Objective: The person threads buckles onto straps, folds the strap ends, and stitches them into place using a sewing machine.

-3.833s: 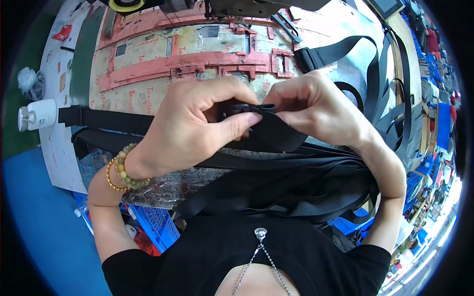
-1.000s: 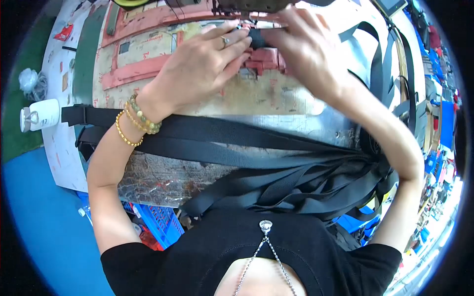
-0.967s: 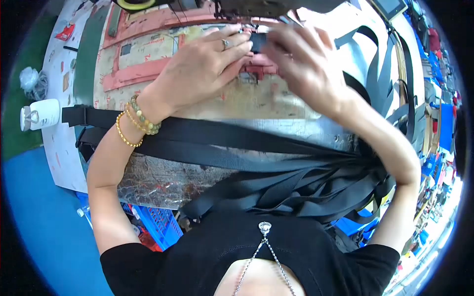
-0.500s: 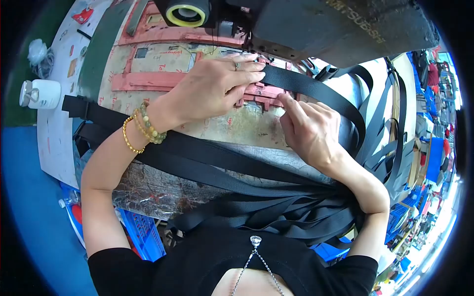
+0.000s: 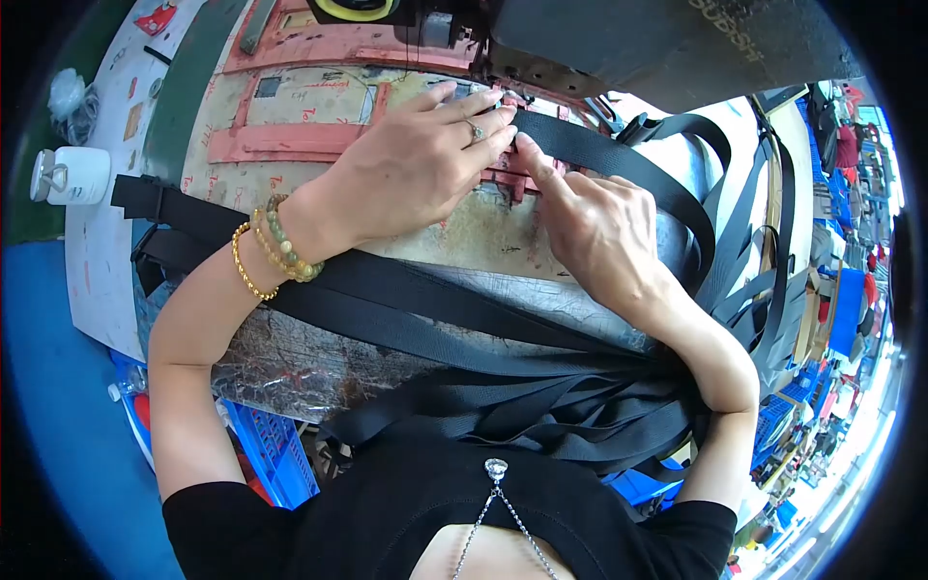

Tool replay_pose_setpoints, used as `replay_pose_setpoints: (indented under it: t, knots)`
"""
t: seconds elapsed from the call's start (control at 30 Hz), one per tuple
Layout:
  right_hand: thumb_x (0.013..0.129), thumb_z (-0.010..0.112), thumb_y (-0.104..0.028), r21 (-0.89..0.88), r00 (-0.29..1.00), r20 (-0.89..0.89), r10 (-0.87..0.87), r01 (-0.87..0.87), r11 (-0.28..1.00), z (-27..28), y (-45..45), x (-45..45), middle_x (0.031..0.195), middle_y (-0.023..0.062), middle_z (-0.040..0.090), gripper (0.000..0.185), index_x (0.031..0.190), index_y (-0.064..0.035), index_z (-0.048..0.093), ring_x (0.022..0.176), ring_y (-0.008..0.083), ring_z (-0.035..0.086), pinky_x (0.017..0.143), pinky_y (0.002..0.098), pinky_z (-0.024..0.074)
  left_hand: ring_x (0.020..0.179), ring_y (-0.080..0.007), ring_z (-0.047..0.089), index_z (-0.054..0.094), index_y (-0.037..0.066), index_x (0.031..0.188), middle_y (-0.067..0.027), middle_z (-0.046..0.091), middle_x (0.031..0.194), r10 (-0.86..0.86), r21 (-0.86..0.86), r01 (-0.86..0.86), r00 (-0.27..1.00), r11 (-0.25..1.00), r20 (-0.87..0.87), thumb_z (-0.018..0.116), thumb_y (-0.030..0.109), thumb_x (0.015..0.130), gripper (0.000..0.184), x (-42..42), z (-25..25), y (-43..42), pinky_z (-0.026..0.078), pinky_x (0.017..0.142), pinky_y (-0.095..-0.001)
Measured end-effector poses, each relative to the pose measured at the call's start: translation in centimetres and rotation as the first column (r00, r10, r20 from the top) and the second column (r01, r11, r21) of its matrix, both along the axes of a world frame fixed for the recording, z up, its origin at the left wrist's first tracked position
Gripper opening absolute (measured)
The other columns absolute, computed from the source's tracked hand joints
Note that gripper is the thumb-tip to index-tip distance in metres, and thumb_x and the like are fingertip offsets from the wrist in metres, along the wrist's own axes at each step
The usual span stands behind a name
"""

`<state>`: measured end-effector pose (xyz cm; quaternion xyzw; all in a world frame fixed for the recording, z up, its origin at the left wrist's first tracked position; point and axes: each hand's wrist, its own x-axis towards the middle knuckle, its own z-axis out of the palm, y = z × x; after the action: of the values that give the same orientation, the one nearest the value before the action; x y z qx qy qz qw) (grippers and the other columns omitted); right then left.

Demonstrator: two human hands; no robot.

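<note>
My left hand (image 5: 425,159) lies with its fingers stretched out over the pink-strip template (image 5: 290,142), fingertips at the end of a black strap (image 5: 604,155) beneath the sewing machine head (image 5: 638,48). My right hand (image 5: 604,217) has its index finger extended to the strap's lower edge, close to my left fingertips; its other fingers are curled. The strap runs right from the fingertips and loops down. My left hand hides the strap's end. More black straps (image 5: 435,304) lie across the metal table surface (image 5: 280,358) nearer my body.
A white bottle (image 5: 82,176) and a plastic bag (image 5: 68,97) are at the far left. Blue crates (image 5: 266,449) sit below the table edge. A bundle of straps (image 5: 541,411) is in front of my chest, and other straps (image 5: 764,280) hang at the right.
Both hands have left their raised hold on the black piece and are now at the strap under the machine. Most recently my right index finger has moved up and left to the strap's edge.
</note>
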<state>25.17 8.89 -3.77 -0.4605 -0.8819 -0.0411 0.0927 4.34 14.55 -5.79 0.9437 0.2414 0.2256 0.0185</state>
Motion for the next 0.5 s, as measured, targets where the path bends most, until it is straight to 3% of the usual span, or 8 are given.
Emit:
replay_pose_setpoints:
  t: [0.17, 0.33, 0.47, 0.5]
  knots:
    - [0.076, 0.064, -0.003, 0.045, 0.987, 0.153, -0.057, 0.05, 0.998, -0.5, 0.0, -0.3, 0.072, 0.0026, 0.058, 0.052, 0.127, -0.0102, 0.055, 0.056, 0.0149, 0.056, 0.049, 0.0263, 0.0434, 0.124, -0.0227, 0.051, 0.059, 0.002, 0.118, -0.0086, 0.06, 0.126, 0.037, 0.108, -0.022, 0.99, 0.994, -0.137, 0.06, 0.0, 0.077, 0.041, 0.3, 0.3, -0.2, 0.039, 0.104, -0.0392]
    - [0.076, 0.066, -0.005, 0.078, 0.992, 0.122, -0.027, 0.017, 0.997, 0.6, 1.5, 0.0, 0.09, 0.0061, 0.062, 0.041, 0.116, -0.0119, 0.063, 0.076, 0.0162, 0.058, 0.055, 0.0241, 0.0445, 0.123, -0.0221, 0.052, 0.061, 0.003, 0.115, -0.007, 0.061, 0.126, -0.073, -0.15, 0.073, 0.997, 0.986, 0.006, 0.059, 0.001, 0.078, 0.038, -0.4, 0.3, 1.2, 0.038, 0.104, -0.0383]
    - [0.075, 0.068, -0.008, 0.094, 0.993, -0.105, 0.048, -0.038, 0.995, 0.5, 1.9, 0.9, 0.108, 0.008, 0.061, 0.026, 0.101, -0.0114, 0.07, 0.091, 0.0174, 0.056, 0.059, 0.0217, 0.0441, 0.122, -0.0208, 0.053, 0.062, 0.004, 0.115, -0.0044, 0.061, 0.126, -0.051, -0.106, 0.049, 0.999, 0.993, -0.011, 0.058, 0.001, 0.078, 0.038, -0.5, 0.0, 1.0, 0.037, 0.105, -0.0382]
    - [0.074, 0.068, -0.008, 0.195, 0.991, -0.133, 0.016, 0.011, 0.981, 0.5, 2.4, 1.6, 0.106, 0.0071, 0.06, 0.022, 0.096, -0.0107, 0.069, 0.088, 0.02, 0.055, 0.068, 0.0297, 0.0452, 0.122, -0.0208, 0.053, 0.062, 0.004, 0.115, -0.0044, 0.061, 0.126, -0.062, -0.099, 0.062, 0.998, 0.993, -0.007, 0.058, 0.001, 0.078, 0.038, -0.4, 0.2, 1.2, 0.037, 0.105, -0.0382]
